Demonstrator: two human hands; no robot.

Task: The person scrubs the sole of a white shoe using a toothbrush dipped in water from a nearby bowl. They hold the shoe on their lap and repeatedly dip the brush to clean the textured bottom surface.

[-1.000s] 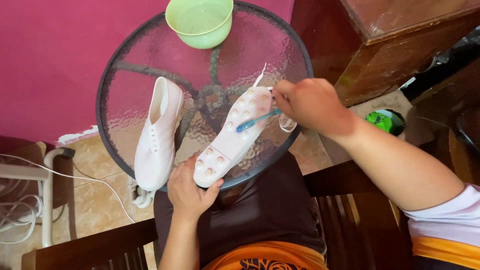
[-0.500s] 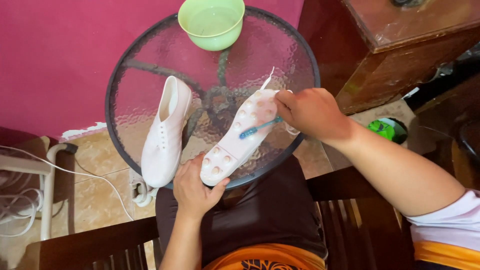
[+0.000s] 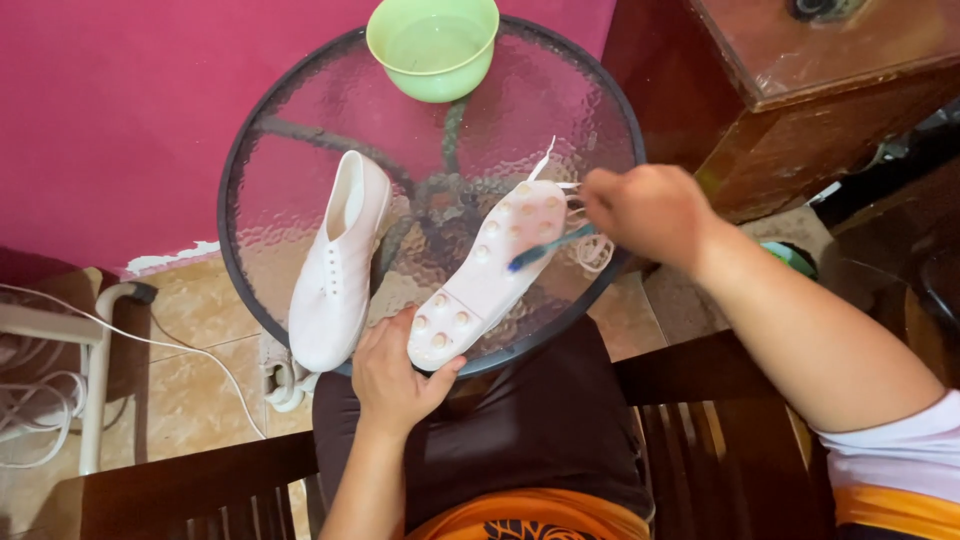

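A white shoe (image 3: 490,275) lies sole up on the round glass table (image 3: 300,120), its studded sole facing me. My left hand (image 3: 395,375) grips its toe end at the table's near edge. My right hand (image 3: 650,210) holds a blue toothbrush (image 3: 548,248), with the bristle end pressed on the sole near the heel. White laces (image 3: 585,250) trail from the shoe under my right hand. A second white shoe (image 3: 340,265) rests upright on the table's left part, untouched.
A light green bowl (image 3: 433,45) with water stands at the table's far edge. A dark wooden cabinet (image 3: 830,90) stands at the right. A magenta wall is behind. White pipe and cables (image 3: 60,350) lie on the tiled floor at left. A green object (image 3: 790,258) lies beneath my right arm.
My right hand with the toothbrush has shifted slightly along the sole of the upturned shoe. My left hand keeps its hold on the toe. The camera view has drifted a little.
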